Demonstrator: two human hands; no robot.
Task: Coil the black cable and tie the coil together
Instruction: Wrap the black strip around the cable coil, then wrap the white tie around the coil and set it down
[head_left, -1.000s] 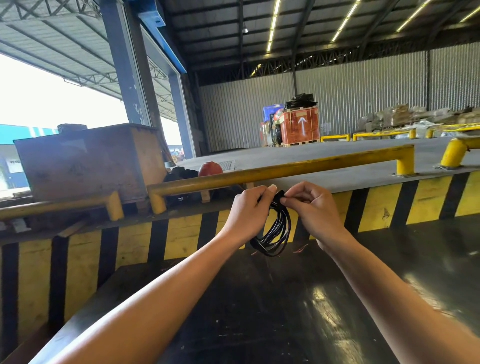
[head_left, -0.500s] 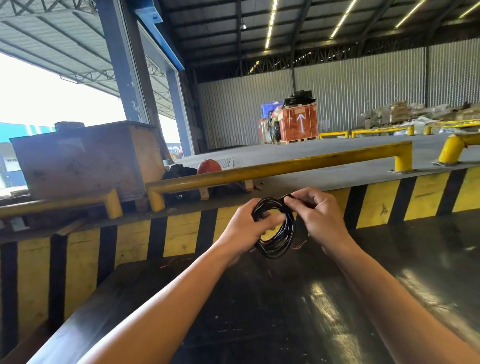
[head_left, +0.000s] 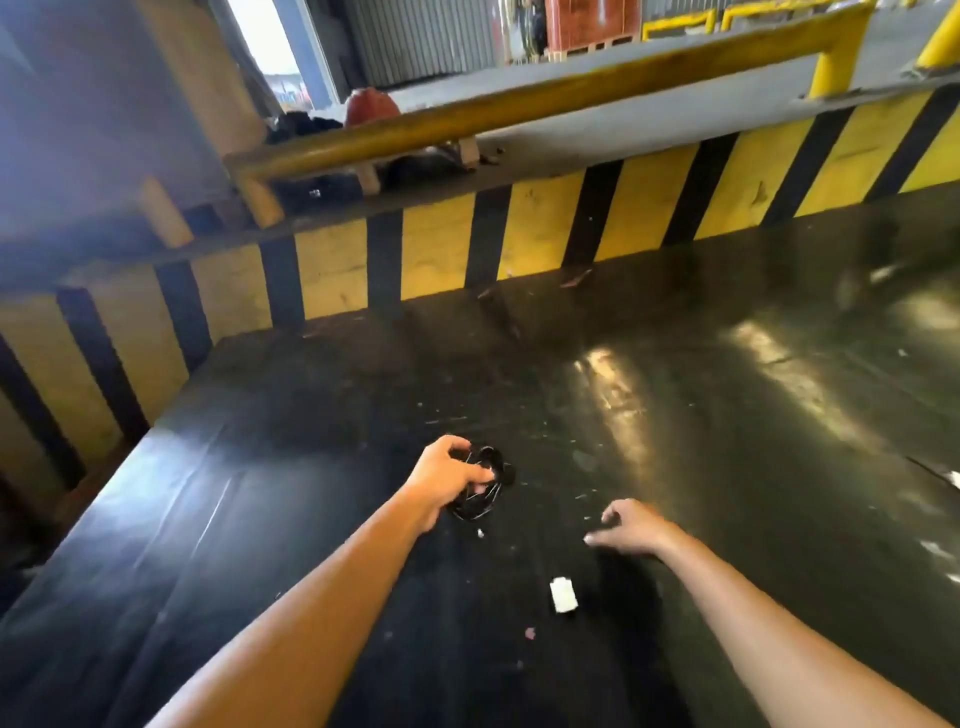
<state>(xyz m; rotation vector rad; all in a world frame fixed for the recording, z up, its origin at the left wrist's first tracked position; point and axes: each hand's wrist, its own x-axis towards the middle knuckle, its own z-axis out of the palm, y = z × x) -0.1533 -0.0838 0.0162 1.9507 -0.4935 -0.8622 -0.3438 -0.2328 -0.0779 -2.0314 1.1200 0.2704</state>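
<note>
The black cable (head_left: 480, 493) is a small coil held low over the dark glossy platform (head_left: 727, 415). My left hand (head_left: 447, 475) is closed around the coil's left side, and its fingers hide part of the loops. My right hand (head_left: 626, 527) hangs to the right of the coil, apart from it, fingers loosely curled and holding nothing. Whether the coil touches the platform cannot be told.
A small white block (head_left: 563, 596) lies on the platform below my right hand. A yellow-and-black striped wall (head_left: 535, 234) bounds the far side, topped by a yellow rail (head_left: 519, 106). Small bits of debris dot the surface.
The view has tilted down. Both hands have dropped from chest height toward the platform. My right hand has let go of the coil and moved off to the right; my left hand keeps it.
</note>
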